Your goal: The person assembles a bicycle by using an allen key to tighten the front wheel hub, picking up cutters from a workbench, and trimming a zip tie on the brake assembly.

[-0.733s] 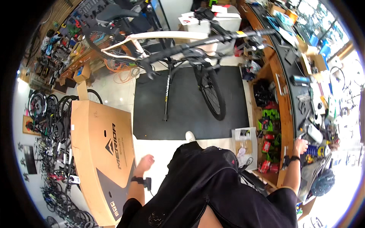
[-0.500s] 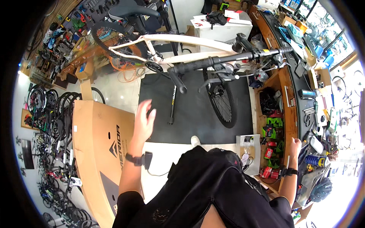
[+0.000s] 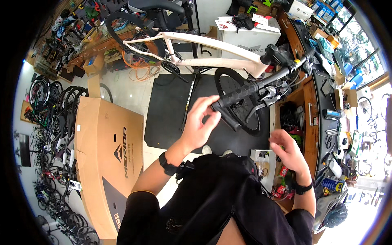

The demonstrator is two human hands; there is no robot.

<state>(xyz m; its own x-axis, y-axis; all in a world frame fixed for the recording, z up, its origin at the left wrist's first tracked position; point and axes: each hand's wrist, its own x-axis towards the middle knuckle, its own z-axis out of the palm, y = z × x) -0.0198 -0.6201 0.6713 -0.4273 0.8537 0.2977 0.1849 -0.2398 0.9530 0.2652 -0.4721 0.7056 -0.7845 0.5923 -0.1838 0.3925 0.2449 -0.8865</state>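
Observation:
A pale pink bicycle frame [image 3: 216, 62] hangs in front of me, its handlebar [image 3: 273, 76] reaching toward me on the right. My left hand [image 3: 198, 127] is at the near end of the handlebar's black grip [image 3: 239, 94]. Its thumb and fingers are apart, and the fingertips overlap the grip's end; whether they touch cannot be made out. Below the handlebar, my right hand [image 3: 289, 152] is raised in the air with fingers loosely bent and apart from the thumb, nothing visible in it. Behind the grip is the front wheel [image 3: 255, 122], turned at an angle.
A large cardboard box [image 3: 108, 134] stands at my left. Beneath the bicycle lies a black mat [image 3: 167, 118], with the leg of a repair stand [image 3: 188, 102] on it. Along the right runs a workbench [image 3: 322, 122] with tools and a blue spray can [image 3: 334, 185]. Bicycles crowd the far left.
My left hand has moved right to the grip's end. My right hand has come inward from the bench side and loosened. The handlebar and front wheel have turned.

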